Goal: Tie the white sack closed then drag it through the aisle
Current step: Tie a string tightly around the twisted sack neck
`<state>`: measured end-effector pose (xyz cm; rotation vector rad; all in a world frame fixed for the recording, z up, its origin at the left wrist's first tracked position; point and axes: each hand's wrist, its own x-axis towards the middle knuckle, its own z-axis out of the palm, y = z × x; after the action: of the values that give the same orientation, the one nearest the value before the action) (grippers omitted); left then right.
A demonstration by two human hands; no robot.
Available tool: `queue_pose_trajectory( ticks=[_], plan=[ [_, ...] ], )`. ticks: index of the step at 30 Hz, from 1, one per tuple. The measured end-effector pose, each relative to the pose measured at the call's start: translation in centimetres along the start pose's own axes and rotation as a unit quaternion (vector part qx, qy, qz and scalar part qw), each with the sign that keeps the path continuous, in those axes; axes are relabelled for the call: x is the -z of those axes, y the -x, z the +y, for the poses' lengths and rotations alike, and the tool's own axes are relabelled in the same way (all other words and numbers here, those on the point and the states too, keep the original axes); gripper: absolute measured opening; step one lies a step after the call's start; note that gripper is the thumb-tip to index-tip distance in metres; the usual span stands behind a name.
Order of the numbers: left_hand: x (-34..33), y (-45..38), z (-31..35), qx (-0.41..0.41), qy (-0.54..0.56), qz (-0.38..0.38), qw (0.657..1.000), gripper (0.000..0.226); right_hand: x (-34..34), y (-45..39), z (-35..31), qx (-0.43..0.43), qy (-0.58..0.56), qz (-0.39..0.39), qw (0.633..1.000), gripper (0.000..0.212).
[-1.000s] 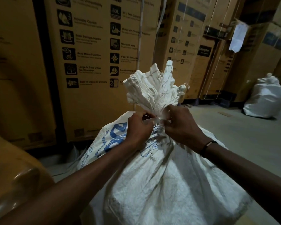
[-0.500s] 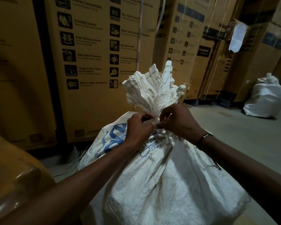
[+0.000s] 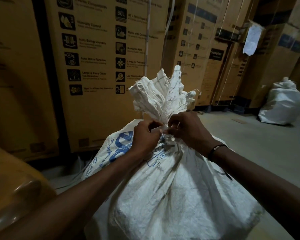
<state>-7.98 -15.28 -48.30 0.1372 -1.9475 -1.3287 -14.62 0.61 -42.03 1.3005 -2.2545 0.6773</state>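
The white sack (image 3: 171,196) stands upright on the grey floor (image 3: 260,146) in the near centre of the scene, full and rounded, with blue printing on its left shoulder. Its mouth is gathered into a tight neck, above which the loose top fans out in crumpled folds. Both hands meet at that neck: the left hand (image 3: 144,137) is curled with its fingers pinched on a thin pale tie strip (image 3: 157,129) at the left of the neck, and the right hand (image 3: 189,131) presses in from the right, its fingertips closed on the same strip just beside the left thumb. A dark wristband (image 3: 216,149) circles the right wrist. Tall cardboard cartons (image 3: 100,54) printed with black icons line the far left and far side, close behind the sack. A second white sack (image 3: 282,104) sits on the floor at the far right, well apart, against more cartons.
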Motion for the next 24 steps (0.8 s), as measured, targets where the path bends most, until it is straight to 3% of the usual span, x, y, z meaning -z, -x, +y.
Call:
queue_pose_trajectory(
  ticks=[4,10,14,19,24],
  plan=[
    [-0.2,0.2,0.5,-0.006,0.003,-0.011,1.0,0.014,-0.4,0.3,0.4,0.011,0.033,0.027,0.999,0.013],
    [-0.2,0.4,0.7,-0.001,0.017,-0.015,1.0,0.01,-0.9,0.4,0.2,0.001,0.018,0.049,0.999,0.019],
    [0.0,0.5,0.8,-0.004,0.017,-0.009,1.0,0.007,0.4,0.3,0.0,-0.001,-0.037,0.025,0.999,0.027],
    [0.0,0.3,0.3,-0.012,-0.003,-0.017,1.0,0.01,1.7,0.4,1.5,0.027,-0.034,-0.035,0.998,0.02],
    [0.0,-0.1,0.0,-0.007,-0.011,-0.012,1.0,0.015,0.5,0.3,1.4,0.001,-0.032,0.004,0.999,0.016]
  ],
)
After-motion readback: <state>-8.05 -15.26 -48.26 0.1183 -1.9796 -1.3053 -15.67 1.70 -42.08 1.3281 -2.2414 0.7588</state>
